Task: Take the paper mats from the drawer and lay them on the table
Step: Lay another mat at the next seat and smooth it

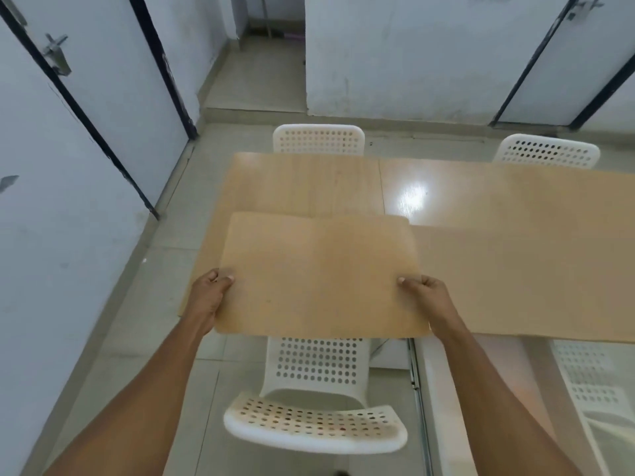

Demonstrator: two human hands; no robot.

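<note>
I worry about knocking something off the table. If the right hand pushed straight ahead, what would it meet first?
Probably nothing: beyond the right hand, which grips the paper mat, only bare table shows, then a white chair behind the far edge. Depth is uncertain.

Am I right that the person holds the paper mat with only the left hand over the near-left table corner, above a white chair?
Not quite: the head view shows both hands on the paper mat, the left hand at its left edge and the right hand at its right edge. It is over the table's near-left corner, above a white chair.
</note>
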